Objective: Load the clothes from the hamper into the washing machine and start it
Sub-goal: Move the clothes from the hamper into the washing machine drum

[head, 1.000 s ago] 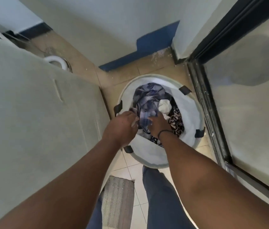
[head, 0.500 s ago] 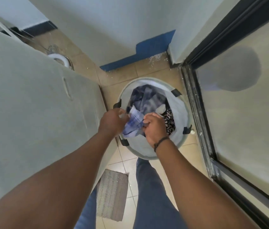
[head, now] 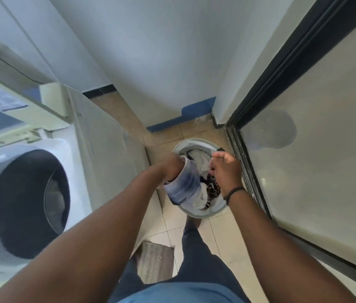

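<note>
A round white hamper stands on the tiled floor ahead of me, with white, dark and patterned clothes inside. My left hand grips a blue-and-white garment that hangs from it over the hamper's left side. My right hand hovers above the hamper's right side with curled fingers; whether it pinches cloth is unclear. The washing machine is at my left, its lid raised and its dark drum opening showing some cloth inside.
A frosted glass door with a black frame runs along the right. A wall with a blue skirting closes the far end. A small grey mat lies on the floor by my legs.
The garment has been lifted higher out of the hamper in my left hand. My view has swung left, so the machine's open drum now shows.
</note>
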